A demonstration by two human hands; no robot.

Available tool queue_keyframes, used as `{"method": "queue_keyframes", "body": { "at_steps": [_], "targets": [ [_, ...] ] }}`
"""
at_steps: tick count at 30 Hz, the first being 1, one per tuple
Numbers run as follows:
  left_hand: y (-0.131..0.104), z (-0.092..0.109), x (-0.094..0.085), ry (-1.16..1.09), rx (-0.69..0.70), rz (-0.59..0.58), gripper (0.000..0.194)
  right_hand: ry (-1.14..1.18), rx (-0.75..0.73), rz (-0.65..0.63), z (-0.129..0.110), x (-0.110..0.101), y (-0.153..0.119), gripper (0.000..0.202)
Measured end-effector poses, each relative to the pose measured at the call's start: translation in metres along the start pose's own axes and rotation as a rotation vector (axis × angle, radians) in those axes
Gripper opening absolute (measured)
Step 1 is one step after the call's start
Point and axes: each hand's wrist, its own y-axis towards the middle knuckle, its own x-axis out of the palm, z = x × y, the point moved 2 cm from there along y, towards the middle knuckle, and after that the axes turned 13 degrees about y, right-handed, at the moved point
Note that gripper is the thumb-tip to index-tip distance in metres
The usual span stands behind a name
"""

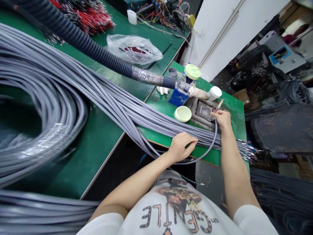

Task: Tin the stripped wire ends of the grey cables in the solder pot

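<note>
My right hand (223, 119) is closed on the end of a grey cable (212, 143). Fine coloured wires fan out of that end over a dark square pot (204, 111), which looks like a solder pot. From my fingers the cable loops down past the green table's front edge and back to the left. My left hand (182, 147) lies at the near side of a thick bundle of grey cables (156, 120), thumb and forefinger tips together; what they pinch, if anything, is hidden. A pale green lid or shallow dish (183, 114) stands left of the pot.
A ribbed dark hose (97, 54) runs across to the pot, beside a blue block (179, 96). White (215, 93) and pale green (192, 71) round containers stand behind. A large cable coil (58, 130) fills the left, and a plastic bag (134, 49) lies behind. Bare cable ends (246, 150) stick out at right.
</note>
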Motion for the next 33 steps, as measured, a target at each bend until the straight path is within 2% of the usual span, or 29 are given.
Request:
{"method": "queue_keyframes", "body": {
  "at_steps": [14,17,20,22,24,27,30,33],
  "targets": [
    [0.001,0.001,-0.001,0.020,0.008,-0.004,0.013,-0.101,-0.033,-0.056,0.004,0.011,0.004,0.039],
    [0.000,0.000,-0.001,0.019,0.009,0.000,0.013,-0.105,-0.047,-0.060,-0.001,0.010,0.004,0.038],
    [-0.001,-0.001,0.000,-0.001,0.010,0.010,0.013,-0.089,-0.077,-0.046,-0.016,0.002,-0.003,0.039],
    [-0.001,-0.002,0.000,-0.027,0.011,0.019,0.014,-0.009,-0.119,-0.043,-0.034,-0.006,-0.018,0.036],
    [0.000,-0.001,-0.001,-0.051,-0.005,0.022,0.014,0.191,-0.172,-0.077,-0.058,-0.012,-0.042,0.027],
    [0.004,0.003,-0.001,-0.099,-0.100,0.009,0.020,0.406,-0.191,-0.208,-0.100,-0.010,-0.091,0.019],
    [0.008,0.010,0.000,-0.227,-0.248,-0.018,0.027,0.330,-0.275,-0.327,-0.135,0.003,-0.135,0.014],
    [0.007,0.016,0.001,-0.403,-0.391,-0.039,0.026,0.240,-0.348,-0.433,-0.150,0.013,-0.160,0.014]
  ]
}}
